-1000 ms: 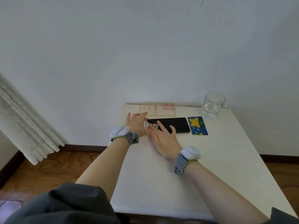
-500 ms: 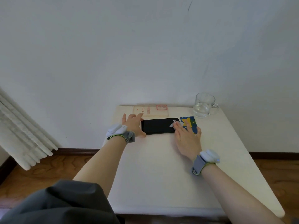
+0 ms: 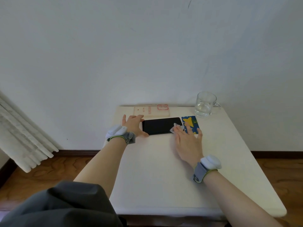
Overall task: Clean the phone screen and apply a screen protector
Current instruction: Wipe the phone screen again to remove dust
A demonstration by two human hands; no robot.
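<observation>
Red print runs along the pale packet [image 3: 151, 110] at the table's [image 3: 164, 177] back edge, too small and blurred to read. Its boxed red stamp, right end, is illegible too.

You reach forward with your left hand [image 3: 133, 126] spread flat against the left end of the phone [image 3: 161, 126], thumb along its near edge, while your right hand [image 3: 186, 141] lies palm-down, straight fingers pressing at the phone's right end.
</observation>
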